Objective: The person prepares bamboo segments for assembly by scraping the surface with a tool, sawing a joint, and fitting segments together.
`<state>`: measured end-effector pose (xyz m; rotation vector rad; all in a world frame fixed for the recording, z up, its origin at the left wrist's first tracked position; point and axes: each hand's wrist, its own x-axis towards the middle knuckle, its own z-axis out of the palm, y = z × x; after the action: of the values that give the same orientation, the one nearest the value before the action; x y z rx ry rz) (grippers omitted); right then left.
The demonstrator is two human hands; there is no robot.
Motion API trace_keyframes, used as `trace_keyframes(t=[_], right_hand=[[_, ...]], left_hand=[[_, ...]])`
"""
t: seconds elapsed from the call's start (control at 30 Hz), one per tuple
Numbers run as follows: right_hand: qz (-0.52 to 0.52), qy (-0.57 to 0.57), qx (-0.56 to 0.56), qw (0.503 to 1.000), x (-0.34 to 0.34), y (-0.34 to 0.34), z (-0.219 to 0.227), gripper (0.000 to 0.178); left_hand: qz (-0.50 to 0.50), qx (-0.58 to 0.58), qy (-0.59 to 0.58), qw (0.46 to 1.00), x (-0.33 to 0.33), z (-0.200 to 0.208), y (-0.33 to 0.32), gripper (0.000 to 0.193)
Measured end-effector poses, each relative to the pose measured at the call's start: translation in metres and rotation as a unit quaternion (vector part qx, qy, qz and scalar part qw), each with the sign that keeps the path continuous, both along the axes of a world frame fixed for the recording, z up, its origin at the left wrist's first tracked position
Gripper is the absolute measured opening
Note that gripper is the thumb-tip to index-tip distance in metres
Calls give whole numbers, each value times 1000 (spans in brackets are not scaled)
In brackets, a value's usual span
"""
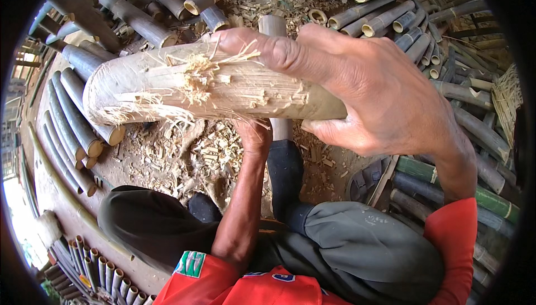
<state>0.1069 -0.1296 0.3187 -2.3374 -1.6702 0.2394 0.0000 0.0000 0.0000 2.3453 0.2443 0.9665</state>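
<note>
My right hand [363,87] is closed around one end of a thick, round wooden club [167,90], raised close in front of me. The side of the club is battered, with pale splinters and frayed fibres standing out of it. Behind the club, lower down, is my left hand [254,135]; the club covers its fingers, so its grip is hidden. A pale pole-like piece [272,25] shows above the club, and a similar pale length [282,128] appears below it beside my left hand; the middle is covered.
Wood chips [218,149] litter the ground between my legs. Cut bamboo tubes [139,17] lie at the far side, with a large stack of bamboo [385,20] on the right. More tubes [67,121] rest at the left, and short thin ones [106,271] are bundled near left.
</note>
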Motion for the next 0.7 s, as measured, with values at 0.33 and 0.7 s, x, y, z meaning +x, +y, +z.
trace_keyframes(t=[0.33,0.7], right_hand=[[51,-49,-69,995,14,8,-20,110],[50,-3,-159,986,16,13,5,98]], left_hand=[[-127,-602,-122,779,22,-5,1,33],[-130,-732,-122,657,33,27,-15,64]])
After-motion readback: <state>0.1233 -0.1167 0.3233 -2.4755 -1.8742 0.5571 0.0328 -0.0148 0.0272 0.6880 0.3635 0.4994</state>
